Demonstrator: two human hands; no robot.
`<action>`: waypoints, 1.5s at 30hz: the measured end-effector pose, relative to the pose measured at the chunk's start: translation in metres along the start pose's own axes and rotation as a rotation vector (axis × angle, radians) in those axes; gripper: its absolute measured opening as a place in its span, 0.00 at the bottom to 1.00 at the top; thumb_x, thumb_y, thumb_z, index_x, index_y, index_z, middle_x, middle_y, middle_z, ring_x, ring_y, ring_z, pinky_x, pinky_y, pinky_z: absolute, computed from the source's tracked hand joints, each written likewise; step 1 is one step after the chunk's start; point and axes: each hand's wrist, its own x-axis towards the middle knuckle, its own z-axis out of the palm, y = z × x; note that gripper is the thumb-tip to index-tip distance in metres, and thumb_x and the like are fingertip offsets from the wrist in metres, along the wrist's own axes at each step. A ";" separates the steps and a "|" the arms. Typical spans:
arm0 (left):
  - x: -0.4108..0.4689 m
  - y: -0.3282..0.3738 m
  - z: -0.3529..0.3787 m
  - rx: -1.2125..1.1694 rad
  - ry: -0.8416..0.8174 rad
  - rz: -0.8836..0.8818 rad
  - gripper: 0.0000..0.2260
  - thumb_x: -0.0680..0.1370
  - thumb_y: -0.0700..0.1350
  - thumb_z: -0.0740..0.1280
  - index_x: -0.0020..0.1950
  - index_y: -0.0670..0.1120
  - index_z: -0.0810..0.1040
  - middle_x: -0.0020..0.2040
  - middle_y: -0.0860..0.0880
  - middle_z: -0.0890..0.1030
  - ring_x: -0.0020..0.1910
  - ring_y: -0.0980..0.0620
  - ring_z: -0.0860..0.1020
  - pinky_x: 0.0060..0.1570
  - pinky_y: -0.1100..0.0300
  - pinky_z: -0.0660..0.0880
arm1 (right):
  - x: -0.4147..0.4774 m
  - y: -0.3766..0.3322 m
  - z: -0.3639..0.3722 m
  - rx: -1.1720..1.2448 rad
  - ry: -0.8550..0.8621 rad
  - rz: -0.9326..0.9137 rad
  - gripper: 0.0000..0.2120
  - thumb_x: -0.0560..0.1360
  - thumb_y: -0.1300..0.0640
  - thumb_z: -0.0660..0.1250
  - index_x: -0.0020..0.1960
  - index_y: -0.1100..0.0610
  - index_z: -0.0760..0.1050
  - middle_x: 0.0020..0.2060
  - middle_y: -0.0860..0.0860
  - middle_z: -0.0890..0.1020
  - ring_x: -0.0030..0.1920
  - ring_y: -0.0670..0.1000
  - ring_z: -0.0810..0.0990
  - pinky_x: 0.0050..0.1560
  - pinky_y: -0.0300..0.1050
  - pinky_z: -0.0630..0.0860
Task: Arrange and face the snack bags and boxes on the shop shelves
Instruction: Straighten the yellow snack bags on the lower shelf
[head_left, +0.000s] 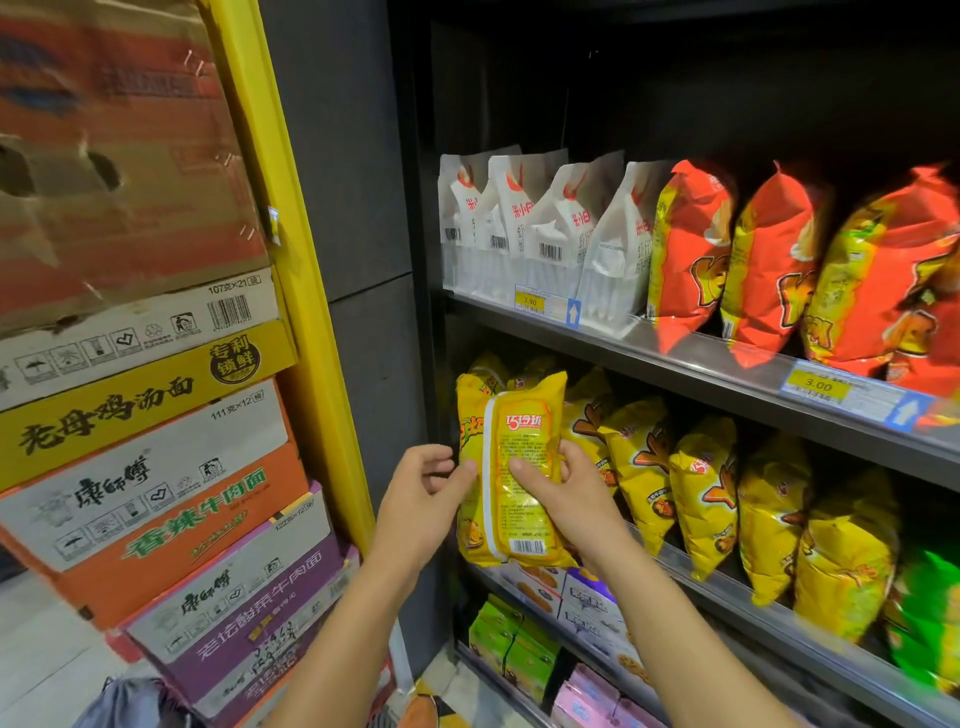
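A yellow snack bag (511, 499) is held upright in front of the left end of the middle shelf (727, 592), its back with the barcode facing me. My right hand (563, 501) grips its right side, thumb across the back. My left hand (423, 493) pinches its left edge with curled fingers. Behind it stands another yellow bag (470, 415), and a row of yellow bags (701, 488) runs to the right. On the shelf above stand white bags (524, 223) and red-orange bags (779, 265).
Stacked noodle cartons (150, 415) fill the left side beside a yellow post (306, 291). Green boxes (514, 649), white boxes (587, 603) and pink packs (592, 701) sit on lower shelves. Green bags (930, 618) lie at far right. Price tags (545, 304) hang on shelf edges.
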 end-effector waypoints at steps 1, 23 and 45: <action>-0.001 -0.002 0.002 -0.005 -0.050 0.027 0.18 0.78 0.57 0.73 0.66 0.53 0.76 0.62 0.53 0.80 0.57 0.59 0.80 0.52 0.62 0.78 | -0.001 0.001 0.003 -0.040 0.016 -0.027 0.20 0.74 0.43 0.77 0.62 0.42 0.73 0.57 0.44 0.85 0.54 0.45 0.86 0.58 0.54 0.84; -0.007 -0.021 -0.010 -0.539 -0.276 -0.304 0.29 0.71 0.50 0.77 0.70 0.49 0.76 0.59 0.41 0.86 0.57 0.37 0.86 0.60 0.36 0.80 | -0.007 0.023 -0.001 0.001 -0.080 0.038 0.17 0.82 0.46 0.65 0.70 0.47 0.77 0.60 0.47 0.86 0.58 0.45 0.85 0.57 0.45 0.83; 0.027 -0.031 -0.008 -0.215 -0.026 -0.140 0.21 0.71 0.47 0.82 0.60 0.54 0.78 0.52 0.52 0.88 0.49 0.51 0.88 0.48 0.49 0.86 | 0.031 0.038 0.006 -0.182 -0.177 -0.035 0.25 0.79 0.44 0.70 0.74 0.47 0.71 0.63 0.45 0.83 0.60 0.43 0.83 0.59 0.41 0.81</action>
